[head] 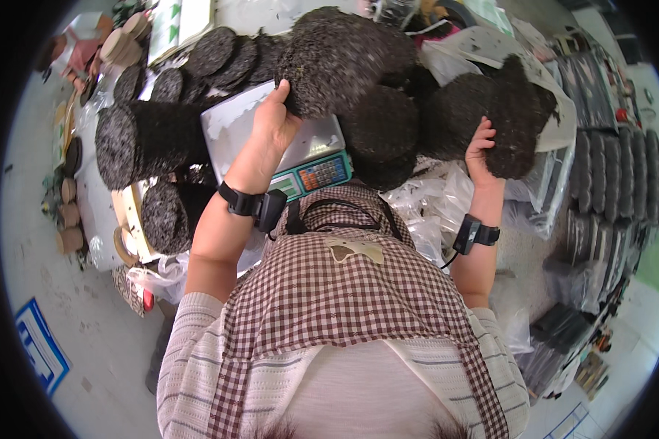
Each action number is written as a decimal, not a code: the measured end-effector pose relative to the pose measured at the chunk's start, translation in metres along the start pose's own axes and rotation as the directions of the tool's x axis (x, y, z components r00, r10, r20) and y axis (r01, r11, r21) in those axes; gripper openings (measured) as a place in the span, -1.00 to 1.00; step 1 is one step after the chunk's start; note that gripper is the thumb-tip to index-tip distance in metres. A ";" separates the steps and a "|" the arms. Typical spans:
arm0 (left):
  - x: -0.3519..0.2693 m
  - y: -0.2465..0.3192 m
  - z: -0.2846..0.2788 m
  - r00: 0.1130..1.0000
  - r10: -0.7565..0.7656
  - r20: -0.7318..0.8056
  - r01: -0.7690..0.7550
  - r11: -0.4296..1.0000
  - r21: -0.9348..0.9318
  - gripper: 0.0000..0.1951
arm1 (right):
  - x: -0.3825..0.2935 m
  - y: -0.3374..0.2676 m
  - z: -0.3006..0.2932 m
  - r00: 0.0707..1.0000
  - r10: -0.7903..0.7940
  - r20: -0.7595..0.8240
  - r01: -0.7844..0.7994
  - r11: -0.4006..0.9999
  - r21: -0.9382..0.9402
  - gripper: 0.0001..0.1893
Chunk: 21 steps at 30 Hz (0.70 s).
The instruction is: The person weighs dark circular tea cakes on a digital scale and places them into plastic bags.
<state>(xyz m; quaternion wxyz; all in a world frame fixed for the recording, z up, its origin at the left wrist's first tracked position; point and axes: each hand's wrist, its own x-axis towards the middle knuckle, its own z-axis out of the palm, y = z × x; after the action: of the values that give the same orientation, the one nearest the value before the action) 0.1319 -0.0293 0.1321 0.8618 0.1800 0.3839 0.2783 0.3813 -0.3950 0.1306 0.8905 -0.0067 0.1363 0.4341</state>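
My left hand [274, 123] grips the near edge of a dark, round cake of dried seaweed [329, 63], thumb on top. The cake is tilted and slightly blurred, held over the far part of a digital scale's metal pan [230, 129]. Below the pan sits the scale's green keypad panel [321, 173]. My right hand [479, 153] holds a ragged dark seaweed sheet [513, 129], its fingers partly hidden behind it. Between my hands stand more round seaweed cakes [387, 123], stacked next to the scale.
Thick rolls of stacked seaweed cakes [143, 145] lie left of the scale. A white plastic bag [554, 115] is behind my right hand, with clear plastic bags [439, 192] nearer. Packed dark goods [620, 175] fill the right side. Another person [82, 49] is at far left.
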 end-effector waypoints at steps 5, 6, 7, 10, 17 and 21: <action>-0.083 0.028 -0.066 0.534 0.531 0.658 -0.753 -0.055 0.655 -0.69 | 0.049 0.112 -0.008 0.986 0.167 0.023 -0.165 0.985 -0.050 -0.55; -0.081 0.040 -0.085 0.329 0.356 0.874 -0.782 -0.416 0.464 -0.66 | 0.059 0.129 -0.008 0.971 0.237 0.024 -0.235 0.969 -0.082 -0.63; -0.076 0.040 -0.110 0.337 0.140 0.931 -0.741 -0.570 0.354 -0.57 | 0.067 0.143 -0.013 0.972 0.234 -0.007 -0.231 0.954 -0.192 -0.67; -0.070 0.017 -0.173 0.625 -0.065 0.778 -0.619 -0.648 0.443 -0.19 | 0.077 0.224 -0.007 0.996 -0.051 -0.071 -0.024 0.619 -0.785 -0.67; -0.086 0.052 -0.209 0.470 0.777 0.418 -0.455 -0.193 0.869 -0.68 | 0.129 0.260 -0.048 0.857 0.004 0.516 0.279 -0.845 -0.456 -0.25; -0.107 0.073 -0.205 0.425 0.790 0.442 -0.364 -0.298 0.882 -0.71 | 0.076 0.200 -0.012 0.839 -0.136 0.527 0.311 -0.675 -0.669 -0.53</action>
<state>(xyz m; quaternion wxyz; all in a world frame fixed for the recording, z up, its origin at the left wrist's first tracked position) -0.1084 -0.0187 0.0995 0.1696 0.7885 0.4470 0.3870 0.2681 -0.2138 0.1218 0.4781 -0.7951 -0.3705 0.0440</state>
